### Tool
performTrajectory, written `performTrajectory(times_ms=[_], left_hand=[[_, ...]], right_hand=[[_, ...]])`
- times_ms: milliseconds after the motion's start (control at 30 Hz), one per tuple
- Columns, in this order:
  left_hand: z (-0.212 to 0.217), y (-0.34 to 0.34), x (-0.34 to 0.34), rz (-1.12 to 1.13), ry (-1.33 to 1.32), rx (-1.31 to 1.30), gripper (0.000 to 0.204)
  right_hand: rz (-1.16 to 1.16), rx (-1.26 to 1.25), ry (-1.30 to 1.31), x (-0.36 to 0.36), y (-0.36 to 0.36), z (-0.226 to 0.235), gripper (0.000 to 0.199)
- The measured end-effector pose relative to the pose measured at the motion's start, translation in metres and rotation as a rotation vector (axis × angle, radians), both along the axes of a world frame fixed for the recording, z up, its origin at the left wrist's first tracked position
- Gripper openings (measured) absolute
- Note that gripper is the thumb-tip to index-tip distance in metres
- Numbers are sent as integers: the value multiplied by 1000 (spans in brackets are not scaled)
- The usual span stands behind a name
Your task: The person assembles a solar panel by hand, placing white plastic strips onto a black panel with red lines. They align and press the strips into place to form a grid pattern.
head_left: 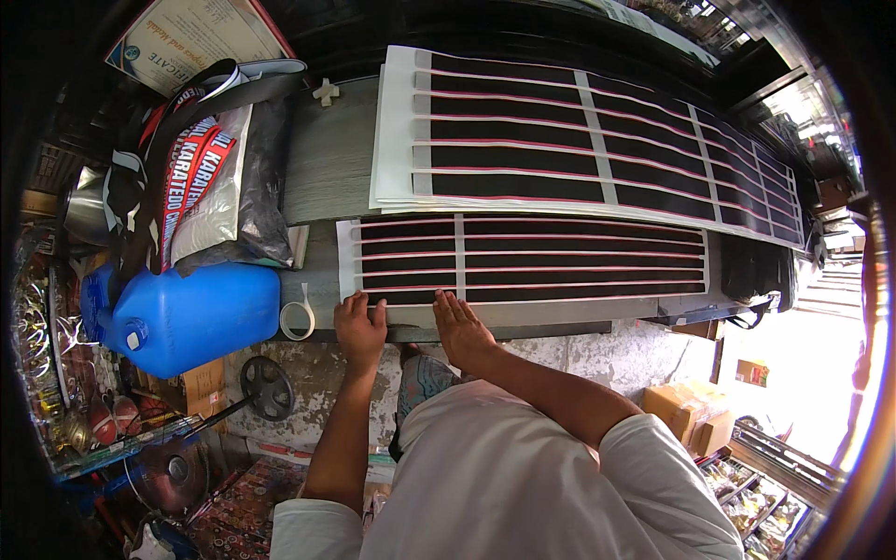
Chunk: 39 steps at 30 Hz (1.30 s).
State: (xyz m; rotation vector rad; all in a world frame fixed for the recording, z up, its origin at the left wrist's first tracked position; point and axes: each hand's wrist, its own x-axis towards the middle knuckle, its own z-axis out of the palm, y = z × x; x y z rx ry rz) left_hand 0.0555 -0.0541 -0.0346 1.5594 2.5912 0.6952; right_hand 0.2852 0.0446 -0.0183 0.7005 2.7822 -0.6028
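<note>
A long white sheet (346, 260) with black panels, crossed by pink and white strips, lies lengthwise on the grey work surface. At its near left corner rests my left hand (360, 329), fingers on the edge and thumb held apart. My right hand (464, 334) lies flat on the near edge, a little to the right, with its fingers extended over a black panel. Neither hand appears to hold anything. Beyond them, a bigger stack of similar sheets (396, 140) overlaps the far side of this sheet.
To the left stand a blue plastic jerrycan (210, 308) and a bag (219, 201) with red lettered straps. A roll of pale tape (298, 320) sits near the front edge. Lower right holds a cardboard box (686, 413); a black handwheel (267, 388) is below the surface.
</note>
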Motion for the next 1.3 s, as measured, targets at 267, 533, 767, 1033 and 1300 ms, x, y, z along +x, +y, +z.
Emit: performTrajectory(times_ms=[267,533,767,1033,1300], left_hand=[[6,46,62,304,-77,-506,115],[-11,70,80,525,-436,-584,156],[-20,70,79,567,-469,-586,180],[-2,87,80,632,-500,-707,187],[-5,85,81,639,-502,-688,188]], right_hand=[[-393,-60,483,47,53,-3,37],[-395,-24,639,53,59,-16,36],[-463,-19,644,46,56,-19,30],[-475,-15,615,45,57,-22,29],[-477,-52,609,47,57,-21,28]])
